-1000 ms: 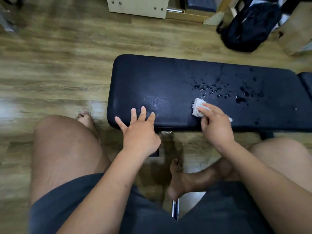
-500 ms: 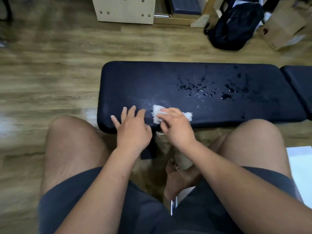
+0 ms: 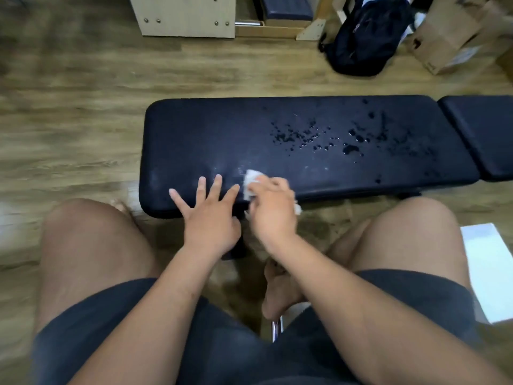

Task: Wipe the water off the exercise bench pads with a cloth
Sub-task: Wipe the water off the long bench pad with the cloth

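On long black padded bench pad (image 3: 222, 134): crumpled white cloth (image 3: 250, 182) pinched in right hand (image 3: 273, 212), left hand (image 3: 208, 218) flat, fingers splayed.

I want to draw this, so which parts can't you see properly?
Head view only:
- cloth: mostly covered by the right hand.
- second pad: cut off by the right edge.
- backpack: top cut off by the upper edge.
- cardboard box: cut off at the corner.

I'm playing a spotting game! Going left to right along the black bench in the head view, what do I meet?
The left hand → right hand gripping the cloth → water drops → smaller pad.
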Available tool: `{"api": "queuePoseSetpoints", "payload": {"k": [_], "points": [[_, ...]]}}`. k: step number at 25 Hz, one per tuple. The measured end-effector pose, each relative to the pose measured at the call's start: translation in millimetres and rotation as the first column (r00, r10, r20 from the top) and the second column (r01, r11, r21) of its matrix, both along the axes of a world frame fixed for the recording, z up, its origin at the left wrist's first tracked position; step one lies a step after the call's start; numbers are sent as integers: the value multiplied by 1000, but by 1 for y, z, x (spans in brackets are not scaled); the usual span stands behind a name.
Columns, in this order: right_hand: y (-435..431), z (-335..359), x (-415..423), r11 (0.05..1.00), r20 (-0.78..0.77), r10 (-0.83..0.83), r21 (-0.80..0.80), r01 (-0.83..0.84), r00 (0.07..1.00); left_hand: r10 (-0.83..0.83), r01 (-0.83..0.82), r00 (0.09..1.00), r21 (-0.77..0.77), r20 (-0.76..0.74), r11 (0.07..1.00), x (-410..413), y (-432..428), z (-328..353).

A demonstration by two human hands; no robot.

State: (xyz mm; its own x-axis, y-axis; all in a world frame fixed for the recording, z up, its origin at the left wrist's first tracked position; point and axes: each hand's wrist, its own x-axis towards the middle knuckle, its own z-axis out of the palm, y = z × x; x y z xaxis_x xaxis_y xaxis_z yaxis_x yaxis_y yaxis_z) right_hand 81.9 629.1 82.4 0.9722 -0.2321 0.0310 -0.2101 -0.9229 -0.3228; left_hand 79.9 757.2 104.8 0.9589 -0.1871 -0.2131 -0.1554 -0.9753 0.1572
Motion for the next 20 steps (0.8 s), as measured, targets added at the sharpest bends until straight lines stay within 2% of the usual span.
{"api": "queuePoseSetpoints", "payload": {"k": [2,4,5,6,8,10,11,13,15,17,20], "points": [[29,13,-2,986,-45,166,3,-166,985,62,-62,998,-16,2,998,1,-7,-1],[7,20,5,941,-50,328,-73,-331,943,103,-103,994,-21,-22,994,0,-12,3],[-19,18,7,924,-91,354,-118,-363,931,110,-110,993,-16,-31,994,-1,-15,5],[-52,19,9,940,-115,289,-152,-305,950,105,-105,994,-10,-29,994,-2,-17,7],[-128,30,15,990,-138,-34,-139,14,990,95,-95,995,-6,-15,995,-2,-19,6],[-178,43,16,963,-189,-262,-121,242,946,96,-96,995,0,-1,995,-3,-16,2],[-185,43,17,948,-189,-313,-120,294,931,95,-95,996,0,-1,996,-4,-16,2],[-164,30,16,937,-96,-347,-88,339,933,94,-94,996,0,-6,996,-4,-16,0],[-113,13,15,967,-40,-254,-1,254,966,104,-104,995,21,-3,994,-5,-21,1],[-53,6,14,998,-48,-17,51,20,999,100,-99,995,41,-14,994,-5,-27,2],[-21,18,16,924,-126,380,92,-371,916,103,-102,995,55,-18,993,-5,-27,0]]}}
